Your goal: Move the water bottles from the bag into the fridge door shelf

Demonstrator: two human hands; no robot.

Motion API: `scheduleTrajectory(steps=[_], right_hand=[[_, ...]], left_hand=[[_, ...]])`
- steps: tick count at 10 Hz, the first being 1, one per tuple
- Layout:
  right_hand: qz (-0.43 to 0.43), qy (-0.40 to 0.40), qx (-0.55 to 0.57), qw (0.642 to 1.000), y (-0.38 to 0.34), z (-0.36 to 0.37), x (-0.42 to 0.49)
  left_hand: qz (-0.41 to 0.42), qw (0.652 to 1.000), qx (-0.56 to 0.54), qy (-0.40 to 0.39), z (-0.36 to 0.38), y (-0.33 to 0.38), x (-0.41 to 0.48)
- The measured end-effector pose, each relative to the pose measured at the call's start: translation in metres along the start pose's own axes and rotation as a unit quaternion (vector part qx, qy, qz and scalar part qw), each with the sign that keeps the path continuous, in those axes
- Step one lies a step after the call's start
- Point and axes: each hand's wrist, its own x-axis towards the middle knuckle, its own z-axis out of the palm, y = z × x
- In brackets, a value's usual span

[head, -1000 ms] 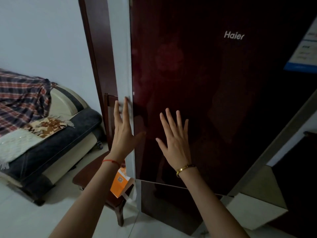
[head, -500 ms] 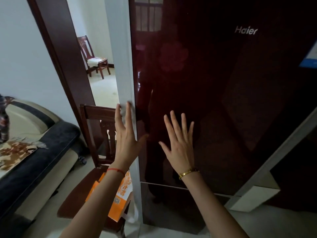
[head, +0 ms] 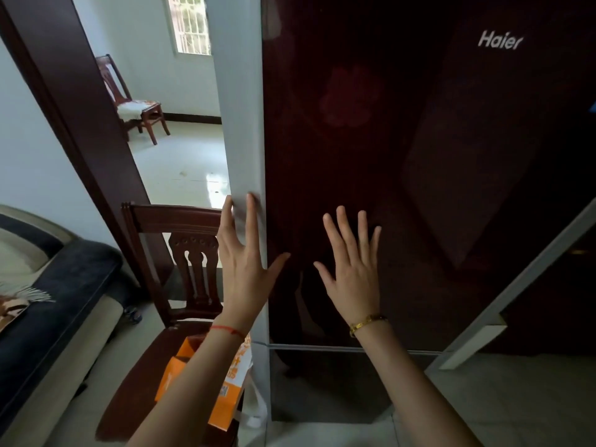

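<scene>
A dark red glossy fridge door (head: 403,156) with a pale grey side edge fills the right of the view. My left hand (head: 245,262) lies flat on that grey edge, fingers spread, thumb across the red front. My right hand (head: 353,269) is held open with fingers apart against or just off the door front. An orange and white paper bag (head: 225,388) stands on a wooden chair (head: 180,253) below my left forearm, right beside the fridge. No water bottles are visible; the bag's inside is hidden by my arm.
A dark and cream sofa (head: 48,301) runs along the left. Behind the chair a dark wooden door frame (head: 80,124) opens onto a bright tiled room with a second chair (head: 135,104). The lower fridge door (head: 322,382) sits under a thin seam.
The view has swung so the doorway and the bright room behind it now show, and the sofa has slid to the left. Both hands keep the same spread pose on the door.
</scene>
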Motion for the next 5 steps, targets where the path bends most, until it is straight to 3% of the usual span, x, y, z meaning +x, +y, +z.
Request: scheduleTrajectory(steps=[3,5], right_hand=[[0.017,-0.057,0.076,0.995,-0.011,-0.03,-0.002],[0.076,-0.068,0.163,0.981,-0.021,-0.067,-0.022]], left_hand=[[0.016,1.0,0.008,-0.023,-0.021,-0.001,-0.004],[0.036,0.994,-0.059,-0.085,-0.05,-0.001,-0.03]])
